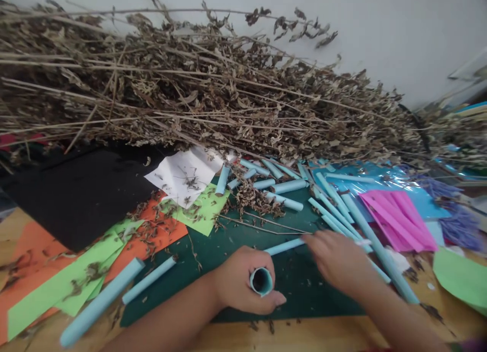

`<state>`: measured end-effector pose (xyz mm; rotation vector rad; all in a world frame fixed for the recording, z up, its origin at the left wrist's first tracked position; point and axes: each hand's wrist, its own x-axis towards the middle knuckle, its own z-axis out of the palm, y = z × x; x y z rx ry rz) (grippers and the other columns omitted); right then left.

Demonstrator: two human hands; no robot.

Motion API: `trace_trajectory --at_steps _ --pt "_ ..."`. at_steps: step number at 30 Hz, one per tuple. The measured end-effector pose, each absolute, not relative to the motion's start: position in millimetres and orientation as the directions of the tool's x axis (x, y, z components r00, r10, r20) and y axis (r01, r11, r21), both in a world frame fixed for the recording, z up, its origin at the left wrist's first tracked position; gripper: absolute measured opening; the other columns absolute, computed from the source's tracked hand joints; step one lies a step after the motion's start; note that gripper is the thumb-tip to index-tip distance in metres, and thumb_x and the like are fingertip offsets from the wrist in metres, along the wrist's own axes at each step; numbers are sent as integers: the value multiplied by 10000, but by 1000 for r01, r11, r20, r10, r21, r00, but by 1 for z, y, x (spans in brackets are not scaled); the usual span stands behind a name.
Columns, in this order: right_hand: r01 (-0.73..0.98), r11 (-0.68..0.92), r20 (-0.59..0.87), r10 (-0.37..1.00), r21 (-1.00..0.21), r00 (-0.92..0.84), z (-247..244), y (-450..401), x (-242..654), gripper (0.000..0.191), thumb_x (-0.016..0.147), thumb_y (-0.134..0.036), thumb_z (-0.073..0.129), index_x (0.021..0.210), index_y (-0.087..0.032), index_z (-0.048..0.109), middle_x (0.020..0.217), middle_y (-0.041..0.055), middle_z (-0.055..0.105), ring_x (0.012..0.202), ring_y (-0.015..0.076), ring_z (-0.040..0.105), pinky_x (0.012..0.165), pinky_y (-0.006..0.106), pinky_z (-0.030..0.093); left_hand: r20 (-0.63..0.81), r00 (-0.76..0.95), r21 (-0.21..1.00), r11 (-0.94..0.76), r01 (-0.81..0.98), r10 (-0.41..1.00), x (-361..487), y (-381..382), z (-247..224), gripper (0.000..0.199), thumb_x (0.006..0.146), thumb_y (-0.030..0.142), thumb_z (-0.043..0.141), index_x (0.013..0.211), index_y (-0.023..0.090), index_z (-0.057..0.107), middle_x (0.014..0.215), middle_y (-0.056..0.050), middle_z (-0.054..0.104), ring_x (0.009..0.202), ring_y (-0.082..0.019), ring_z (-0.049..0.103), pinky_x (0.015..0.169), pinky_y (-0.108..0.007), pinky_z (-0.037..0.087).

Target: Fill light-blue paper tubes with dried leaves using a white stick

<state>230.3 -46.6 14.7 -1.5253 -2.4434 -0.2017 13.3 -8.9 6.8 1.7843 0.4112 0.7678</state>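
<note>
My left hand [249, 281] is wrapped round a light blue paper tube [262, 282], its open round end facing me. Just behind it, a thinner light blue paper tube [285, 246] runs toward my right hand [335, 258]. The bent fingers of that hand close at the thin tube's right end; the fingertips are partly hidden. Both hands are over a dark green mat [297, 306]. Beside my right hand lie several light blue paper tubes [335, 197], including a long one [380, 248].
A big heap of dried stems and leaves [213, 88] spans the back. At left lie black paper [79, 189], orange paper [163, 222], green strips [64, 286] and two blue tubes [102, 301]. Folded pink paper [397, 220] and a green sheet [462, 276] lie at right.
</note>
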Motion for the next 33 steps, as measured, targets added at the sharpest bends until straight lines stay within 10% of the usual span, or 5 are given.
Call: trace_trajectory --at_steps 8,18,33 --pt "923 379 446 840 -72 -310 0 -34 226 258 827 -315 386 1000 -154 490 976 115 499 910 241 458 763 393 374 236 745 965 -242 -104 623 12 -9 7 215 591 279 592 529 132 450 481 -3 482 431 -61 420 424 -167 313" --pt "965 253 98 961 64 -258 51 51 146 501 706 -486 509 1121 -218 434 981 92 516 876 276 495 656 373 430 251 744 964 -233 -131 619 11 -9 4 211 591 254 607 533 128 447 490 6 470 434 -50 403 419 -159 300" --pt "951 285 77 958 -118 -277 43 64 145 189 733 -240 490 906 -184 542 822 77 605 753 233 552 601 301 386 193 751 975 -207 -77 632 11 -10 2 230 594 302 610 565 127 465 497 23 462 438 -39 389 417 -152 297"
